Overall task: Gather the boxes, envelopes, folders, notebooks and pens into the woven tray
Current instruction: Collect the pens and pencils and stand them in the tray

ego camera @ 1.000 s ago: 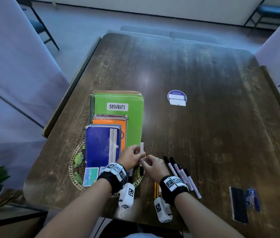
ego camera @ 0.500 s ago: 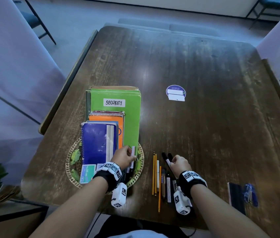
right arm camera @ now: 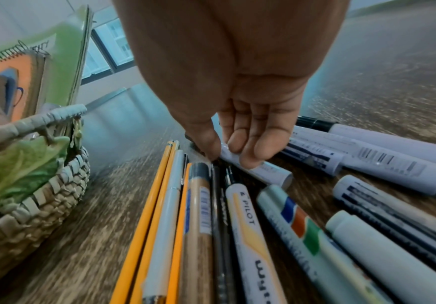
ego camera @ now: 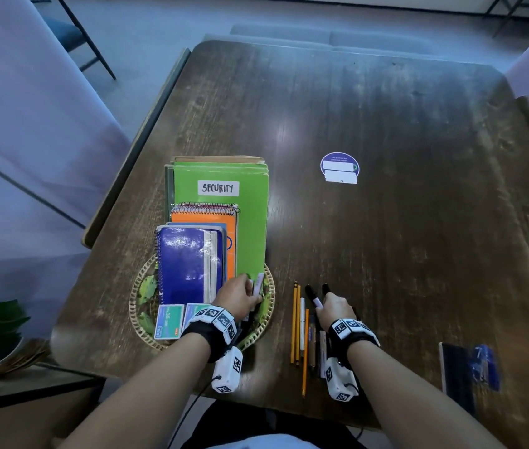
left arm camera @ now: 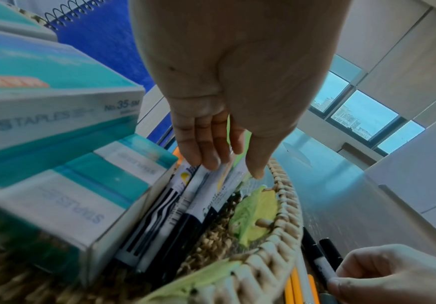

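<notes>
Glossy wood table (ego camera: 386, 254), rough woven tray (ego camera: 133, 306), shiny blue notebook (ego camera: 182, 264), smooth plastic markers (right arm camera: 382, 162).

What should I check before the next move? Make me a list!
1. Grip: the right hand pinches a white marker: ok.
2. Way in: the left hand is off the markers in the woven tray: not ok, its fingers touch them.
3. Room in the tray beside the staple boxes: looks ok.
4. Everything gathered: not ok, pencils and more pens lie on the table.
</notes>
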{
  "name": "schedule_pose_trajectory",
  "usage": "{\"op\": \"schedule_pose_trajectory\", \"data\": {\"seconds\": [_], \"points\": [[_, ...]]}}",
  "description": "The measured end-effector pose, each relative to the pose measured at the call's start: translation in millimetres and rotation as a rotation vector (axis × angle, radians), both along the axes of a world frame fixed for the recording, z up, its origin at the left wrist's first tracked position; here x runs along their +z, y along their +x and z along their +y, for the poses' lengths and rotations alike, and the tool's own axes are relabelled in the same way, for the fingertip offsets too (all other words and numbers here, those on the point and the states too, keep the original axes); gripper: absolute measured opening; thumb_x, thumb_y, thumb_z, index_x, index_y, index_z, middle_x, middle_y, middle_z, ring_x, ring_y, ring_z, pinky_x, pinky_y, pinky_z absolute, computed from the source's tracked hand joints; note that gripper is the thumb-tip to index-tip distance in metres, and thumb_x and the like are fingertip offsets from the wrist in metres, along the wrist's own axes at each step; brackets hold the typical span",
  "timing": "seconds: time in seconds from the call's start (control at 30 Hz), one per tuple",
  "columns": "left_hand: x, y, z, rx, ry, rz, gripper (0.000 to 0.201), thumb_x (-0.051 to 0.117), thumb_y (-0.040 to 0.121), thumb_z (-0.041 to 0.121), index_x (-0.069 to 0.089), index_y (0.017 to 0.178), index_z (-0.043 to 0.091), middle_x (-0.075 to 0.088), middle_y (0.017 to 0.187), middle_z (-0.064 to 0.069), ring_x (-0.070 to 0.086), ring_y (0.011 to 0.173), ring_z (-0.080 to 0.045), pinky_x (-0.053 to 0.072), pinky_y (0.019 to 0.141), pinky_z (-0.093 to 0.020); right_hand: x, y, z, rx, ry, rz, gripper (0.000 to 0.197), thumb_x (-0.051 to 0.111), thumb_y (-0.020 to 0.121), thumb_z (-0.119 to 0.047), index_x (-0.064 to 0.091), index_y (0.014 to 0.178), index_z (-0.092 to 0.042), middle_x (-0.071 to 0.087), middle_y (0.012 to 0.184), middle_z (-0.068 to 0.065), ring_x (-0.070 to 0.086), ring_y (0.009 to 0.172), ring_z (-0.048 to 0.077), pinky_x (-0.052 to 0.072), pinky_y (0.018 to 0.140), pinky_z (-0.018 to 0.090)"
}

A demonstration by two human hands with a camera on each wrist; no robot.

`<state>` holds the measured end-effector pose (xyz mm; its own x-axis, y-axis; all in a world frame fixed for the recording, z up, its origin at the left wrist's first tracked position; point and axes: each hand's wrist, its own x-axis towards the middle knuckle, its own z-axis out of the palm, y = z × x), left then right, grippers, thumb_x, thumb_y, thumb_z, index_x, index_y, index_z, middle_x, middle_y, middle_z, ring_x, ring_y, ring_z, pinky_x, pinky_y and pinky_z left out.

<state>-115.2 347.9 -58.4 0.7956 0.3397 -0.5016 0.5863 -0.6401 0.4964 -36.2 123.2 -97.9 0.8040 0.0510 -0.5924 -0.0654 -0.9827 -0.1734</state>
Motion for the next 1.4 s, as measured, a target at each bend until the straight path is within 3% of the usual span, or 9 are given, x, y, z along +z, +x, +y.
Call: {"op": "schedule_pose_trajectory", "data": {"seconds": [0.2,0.4,0.53,0.63,0.8,0.97,1.1,1.23,1.4], "points": [[9.7,2.2,-5.7,-0.002,-0.086,-0.139,0.015,0.064,0.094,0.029,0.058,0.089,0.017,0.063,0.088,-0.001,0.063,0.082,-0.018,0.056,0.075,-0.035,10.5,-2.3,1.6,-0.006,0.059,-0.061,0.024,0.049,0.099,-0.035,0.058,0.109,-0.015,0.059,0.107,0.004,0.061,0.086,0.019,0.051,0.071,0.033],[18.4,13.0,-12.4,-0.036,-0.157,-0.213,0.021,0.061,0.096,0.034,0.062,0.087,0.015,0.066,0.080,-0.002,0.064,0.077,-0.020,0.056,0.073,-0.037,35.6,2.3,14.3,-0.118,0.358,-0.036,0.024,0.048,0.100,-0.041,0.057,0.095,-0.019,0.065,0.084,0.002,0.064,0.069,0.016,0.051,0.055,0.029],[26.1,17.8,-16.5,-0.005,-0.216,-0.251,0.031,0.056,0.097,0.045,0.064,0.080,0.020,0.063,0.069,0.002,0.057,0.062,-0.013,0.049,0.063,-0.034,47.7,-2.5,33.8,-0.073,0.548,-0.077,0.026,0.054,0.098,-0.044,0.066,0.097,-0.020,0.069,0.088,-0.002,0.065,0.081,0.015,0.053,0.074,0.033],[29.6,16.5,-14.0,0.005,-0.302,-0.271,0.036,0.055,0.094,0.054,0.065,0.082,0.021,0.066,0.073,-0.003,0.061,0.064,-0.018,0.051,0.063,-0.039,55.0,-12.1,51.1,-0.014,0.667,-0.100,0.024,0.059,0.097,-0.036,0.071,0.105,-0.017,0.073,0.097,-0.002,0.064,0.088,0.012,0.047,0.073,0.020],[32.5,10.6,-0.8,0.067,-0.389,-0.315,0.020,0.069,0.092,0.034,0.063,0.093,0.015,0.068,0.086,-0.006,0.068,0.072,-0.020,0.060,0.063,-0.033,63.3,-27.9,74.1,0.026,0.794,-0.079,0.029,0.059,0.097,-0.026,0.064,0.125,-0.020,0.074,0.106,0.001,0.069,0.095,0.014,0.053,0.085,0.028],[28.0,1.0,12.3,0.115,-0.389,-0.312,0.018,0.068,0.092,0.028,0.061,0.089,0.012,0.064,0.076,-0.006,0.063,0.065,-0.016,0.058,0.064,-0.040,62.1,-30.7,77.6,0.063,0.731,0.026,0.048,0.058,0.095,-0.031,0.050,0.142,-0.026,0.073,0.110,0.001,0.069,0.094,0.018,0.056,0.084,0.032],[15.7,-3.9,24.7,0.093,-0.245,-0.258,0.022,0.063,0.093,0.038,0.063,0.096,0.017,0.068,0.085,-0.002,0.067,0.076,-0.019,0.059,0.069,-0.038,63.3,-24.0,60.4,0.056,0.615,-0.029,0.035,0.055,0.097,-0.029,0.058,0.132,-0.024,0.068,0.105,-0.004,0.062,0.086,0.013,0.049,0.076,0.024],[1.5,-3.6,26.0,-0.002,-0.101,-0.148,0.027,0.059,0.096,0.035,0.061,0.114,0.014,0.069,0.101,-0.005,0.062,0.085,-0.019,0.050,0.073,-0.029,46.8,-7.9,18.6,-0.026,0.413,-0.094,0.028,0.053,0.097,-0.028,0.063,0.123,-0.023,0.069,0.114,0.001,0.064,0.091,0.015,0.056,0.080,0.033],[-5.8,-2.0,21.9,-0.059,0.006,-0.043,0.024,0.060,0.095,0.032,0.057,0.108,0.012,0.065,0.100,-0.007,0.062,0.088,-0.025,0.052,0.077,-0.037,29.6,9.6,-38.3,-0.042,0.099,-0.051,0.024,0.056,0.096,-0.030,0.063,0.117,-0.019,0.062,0.122,0.003,0.061,0.104,0.023,0.049,0.081,0.031]]}}
